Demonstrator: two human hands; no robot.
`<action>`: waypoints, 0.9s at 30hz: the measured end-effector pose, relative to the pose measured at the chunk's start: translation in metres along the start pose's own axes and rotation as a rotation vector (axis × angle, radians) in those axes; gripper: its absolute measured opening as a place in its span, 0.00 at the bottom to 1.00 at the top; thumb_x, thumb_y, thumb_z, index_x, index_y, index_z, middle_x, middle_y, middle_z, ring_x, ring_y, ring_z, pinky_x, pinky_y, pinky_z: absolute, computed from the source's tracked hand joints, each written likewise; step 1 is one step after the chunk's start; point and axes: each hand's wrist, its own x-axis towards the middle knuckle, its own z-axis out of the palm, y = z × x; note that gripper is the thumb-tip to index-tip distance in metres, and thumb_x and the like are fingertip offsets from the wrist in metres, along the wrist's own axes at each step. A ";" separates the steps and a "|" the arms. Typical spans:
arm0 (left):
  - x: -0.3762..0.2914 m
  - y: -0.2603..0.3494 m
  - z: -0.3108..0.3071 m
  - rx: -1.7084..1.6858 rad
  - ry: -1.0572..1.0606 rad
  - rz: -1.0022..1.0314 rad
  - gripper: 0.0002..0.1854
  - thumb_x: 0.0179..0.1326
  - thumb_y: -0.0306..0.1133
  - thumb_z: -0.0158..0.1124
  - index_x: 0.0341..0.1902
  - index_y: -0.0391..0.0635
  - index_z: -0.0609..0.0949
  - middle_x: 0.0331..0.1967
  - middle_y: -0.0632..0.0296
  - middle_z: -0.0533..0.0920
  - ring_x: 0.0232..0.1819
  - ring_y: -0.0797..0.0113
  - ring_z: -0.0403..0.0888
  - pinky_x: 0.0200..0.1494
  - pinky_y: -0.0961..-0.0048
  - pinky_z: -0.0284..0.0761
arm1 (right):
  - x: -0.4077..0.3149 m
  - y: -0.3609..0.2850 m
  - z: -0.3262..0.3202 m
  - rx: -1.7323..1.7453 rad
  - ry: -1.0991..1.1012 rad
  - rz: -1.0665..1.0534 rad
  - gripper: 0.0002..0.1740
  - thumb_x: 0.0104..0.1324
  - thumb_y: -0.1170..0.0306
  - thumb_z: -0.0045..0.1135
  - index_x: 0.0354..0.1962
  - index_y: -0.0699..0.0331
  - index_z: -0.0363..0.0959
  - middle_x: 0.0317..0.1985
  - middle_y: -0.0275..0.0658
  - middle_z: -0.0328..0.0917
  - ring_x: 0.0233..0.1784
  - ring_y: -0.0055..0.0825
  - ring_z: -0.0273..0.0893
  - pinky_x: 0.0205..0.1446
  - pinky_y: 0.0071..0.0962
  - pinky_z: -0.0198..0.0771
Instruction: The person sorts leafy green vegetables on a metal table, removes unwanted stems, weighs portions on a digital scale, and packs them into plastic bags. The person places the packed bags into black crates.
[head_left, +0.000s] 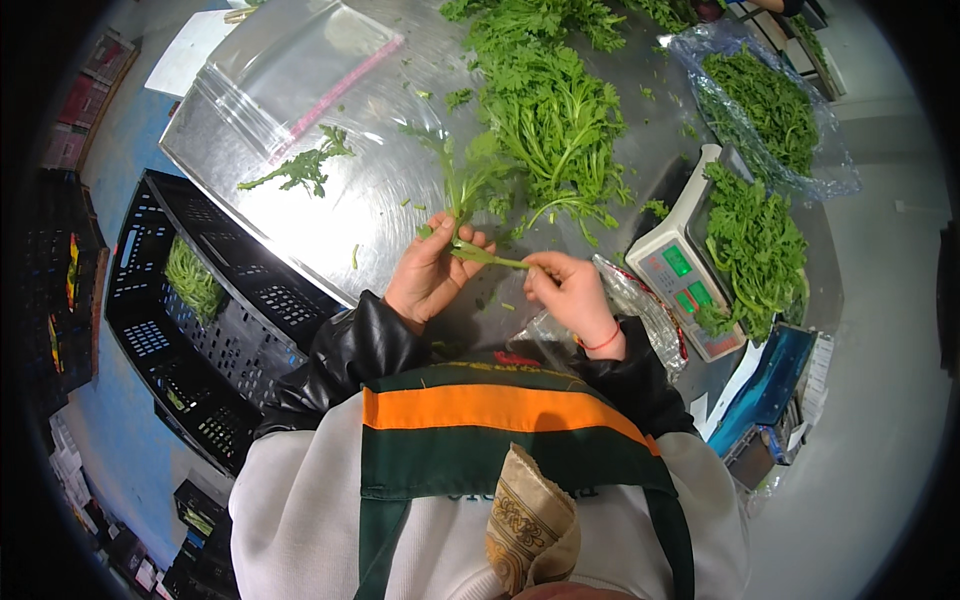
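My left hand (433, 274) holds a leafy green sprig (463, 191) between thumb and fingers, its blurred leaves pointing away from me. The thumb and fingertips of my right hand (570, 291) pinch the end of a pale green stem (506, 261). That stem runs across to my left fingers; whether it is still joined to the sprig I cannot tell. Just beyond my hands, a large pile of leafy greens (555, 112) with bare stems lies on the steel table (420, 67). A loose sprig (300, 166) rests to the left.
At right, a digital scale (675, 262) with lit displays bears a bunch of greens (754, 247). Behind it is a plastic bag of greens (761, 109). A clear bag with a pink strip (330, 94) lies far left. A black crate (232, 360) stands left, below the table edge.
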 end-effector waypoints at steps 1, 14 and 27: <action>0.001 -0.003 0.000 -0.006 0.005 0.013 0.05 0.66 0.34 0.55 0.42 0.49 0.72 0.33 0.62 0.77 0.43 0.64 0.78 0.56 0.58 0.73 | 0.003 0.006 0.002 0.166 0.032 0.102 0.09 0.64 0.73 0.52 0.37 0.71 0.74 0.24 0.34 0.76 0.22 0.20 0.75 0.28 0.19 0.70; 0.004 -0.006 0.005 0.189 0.025 0.069 0.11 0.65 0.30 0.56 0.49 0.46 0.70 0.43 0.59 0.78 0.48 0.63 0.76 0.54 0.66 0.74 | 0.017 -0.016 0.010 -0.455 0.161 -0.459 0.14 0.51 0.71 0.64 0.37 0.63 0.77 0.44 0.38 0.73 0.52 0.37 0.69 0.52 0.34 0.66; 0.004 -0.010 0.014 0.155 0.009 0.156 0.13 0.62 0.28 0.59 0.50 0.47 0.72 0.42 0.62 0.78 0.51 0.64 0.75 0.51 0.68 0.74 | 0.016 -0.009 0.029 0.531 -0.335 0.248 0.07 0.63 0.72 0.57 0.33 0.68 0.74 0.30 0.32 0.76 0.32 0.16 0.73 0.33 0.16 0.67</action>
